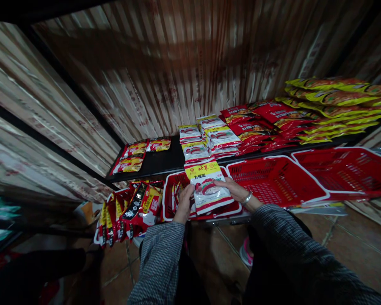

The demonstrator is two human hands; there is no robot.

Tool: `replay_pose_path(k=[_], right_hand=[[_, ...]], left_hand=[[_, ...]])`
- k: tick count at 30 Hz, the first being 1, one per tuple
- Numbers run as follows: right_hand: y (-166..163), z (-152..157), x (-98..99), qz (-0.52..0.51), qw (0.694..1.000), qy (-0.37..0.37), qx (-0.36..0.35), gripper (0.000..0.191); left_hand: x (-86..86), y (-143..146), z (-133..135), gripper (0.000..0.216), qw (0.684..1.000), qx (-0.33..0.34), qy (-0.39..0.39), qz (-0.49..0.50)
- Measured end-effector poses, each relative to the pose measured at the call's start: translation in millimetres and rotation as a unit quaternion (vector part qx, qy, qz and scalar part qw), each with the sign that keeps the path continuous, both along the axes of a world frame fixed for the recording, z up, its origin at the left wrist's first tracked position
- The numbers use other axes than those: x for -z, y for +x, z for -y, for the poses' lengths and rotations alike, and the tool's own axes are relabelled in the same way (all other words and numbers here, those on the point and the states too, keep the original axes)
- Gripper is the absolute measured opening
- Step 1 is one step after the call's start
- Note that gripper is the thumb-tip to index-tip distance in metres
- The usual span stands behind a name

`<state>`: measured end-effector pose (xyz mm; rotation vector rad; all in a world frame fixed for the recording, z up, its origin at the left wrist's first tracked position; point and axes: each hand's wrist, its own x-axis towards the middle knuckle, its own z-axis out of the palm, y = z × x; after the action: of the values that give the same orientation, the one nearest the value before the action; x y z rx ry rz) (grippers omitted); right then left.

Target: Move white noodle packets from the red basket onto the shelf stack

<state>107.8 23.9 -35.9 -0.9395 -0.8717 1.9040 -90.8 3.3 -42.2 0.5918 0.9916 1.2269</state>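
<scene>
Both hands hold a yellow-and-white packet of instant noodles (211,199) above a red basket (167,203). My left hand (184,204) grips its left edge, fingers closed. On the right edge, my right hand (236,190) has its thumb over the front and a silver bracelet at the wrist. Just behind, matching noodle packets (222,136) lie in short stacks on a black shelf (174,157). Some packets show inside the basket, partly hidden by the one I hold.
Left of my hands, another basket holds black, red and yellow packets (142,205). Two red baskets (273,180) (346,169) line the shelf front at right. Red packets (250,127) and yellow packets (333,106) are stacked on the shelf. Someone's dark-clothed leg (41,267) is at lower left.
</scene>
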Motion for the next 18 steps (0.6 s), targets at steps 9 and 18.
replay_pose_path(k=[9, 18], right_hand=[[-10, 10, 2.2, 0.015, 0.993, -0.008, -0.115, 0.038], [1, -17, 10.9, 0.014, 0.998, 0.000, 0.069, 0.014]], left_hand=[[-18.0, -2, -7, 0.038, 0.994, -0.020, -0.091, 0.055], [-8.2, 11, 4, 0.025, 0.991, 0.046, -0.123, 0.037]])
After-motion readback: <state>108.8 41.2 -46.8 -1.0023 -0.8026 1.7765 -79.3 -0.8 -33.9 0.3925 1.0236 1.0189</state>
